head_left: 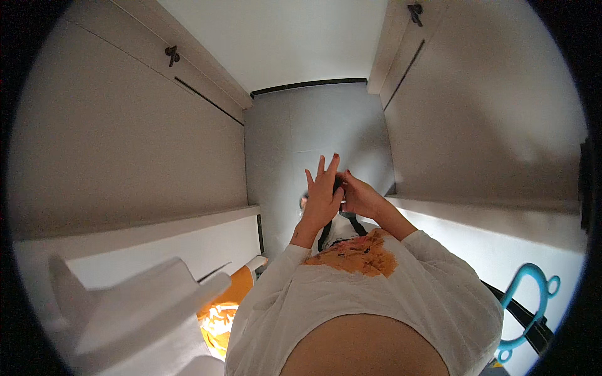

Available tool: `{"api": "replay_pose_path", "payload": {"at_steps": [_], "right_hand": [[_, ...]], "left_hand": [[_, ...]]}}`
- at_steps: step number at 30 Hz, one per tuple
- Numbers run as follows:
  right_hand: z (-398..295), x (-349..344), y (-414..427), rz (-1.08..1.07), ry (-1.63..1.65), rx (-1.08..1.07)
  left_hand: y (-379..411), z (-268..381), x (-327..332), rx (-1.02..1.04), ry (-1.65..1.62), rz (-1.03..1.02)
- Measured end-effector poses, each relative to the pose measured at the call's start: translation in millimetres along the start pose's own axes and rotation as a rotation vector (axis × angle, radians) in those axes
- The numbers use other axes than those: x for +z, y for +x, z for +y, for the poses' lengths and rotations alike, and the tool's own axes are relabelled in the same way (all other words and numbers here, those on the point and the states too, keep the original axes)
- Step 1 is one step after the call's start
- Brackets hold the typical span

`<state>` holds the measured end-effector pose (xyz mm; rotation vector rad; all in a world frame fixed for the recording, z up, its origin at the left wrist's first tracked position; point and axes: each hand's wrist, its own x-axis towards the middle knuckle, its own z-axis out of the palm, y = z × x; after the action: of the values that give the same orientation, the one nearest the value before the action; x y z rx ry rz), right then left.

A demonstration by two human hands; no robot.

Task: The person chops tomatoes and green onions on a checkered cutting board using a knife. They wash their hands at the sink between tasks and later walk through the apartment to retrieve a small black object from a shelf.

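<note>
My left hand [321,191] and my right hand [363,195] meet in front of my body, over the grey tiled floor. Between them sits a small dark object [337,183], mostly covered by fingers, so its kind is unclear. My left hand's outer fingers are spread and point ahead; its thumb bends across near the object. The curled fingers of my right hand close around the object's right side. Below the hands appear dark straps or trim [353,221] and a white shirt [357,291] with an orange print.
Beige doors stand to the left [127,136] and right [470,117], both with dark lever handles. Ahead is a white wall [287,42]. A white piece of furniture [141,301] and orange patterned fabric [221,324] lie lower left; a turquoise ring-shaped item [541,286] hangs right.
</note>
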<state>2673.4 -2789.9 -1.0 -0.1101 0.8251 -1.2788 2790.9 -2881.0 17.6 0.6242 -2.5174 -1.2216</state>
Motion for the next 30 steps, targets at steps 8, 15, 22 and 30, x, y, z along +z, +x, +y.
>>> {"api": "replay_pose_path", "payload": {"at_steps": [8,15,22,30], "right_hand": [[-45,16,104,-0.027,0.153,-0.006],[-101,66,219,-0.007,0.169,0.096],[-147,116,318,-0.013,-0.012,-0.032],[-177,87,338,0.148,0.012,0.034]], "left_hand": [[93,-75,-51,0.073,-0.031,-0.077],[161,-135,-158,0.023,0.204,-0.224],[207,-204,-271,0.032,0.059,-0.092],[246,-251,-376,-0.238,0.323,0.668]]}}
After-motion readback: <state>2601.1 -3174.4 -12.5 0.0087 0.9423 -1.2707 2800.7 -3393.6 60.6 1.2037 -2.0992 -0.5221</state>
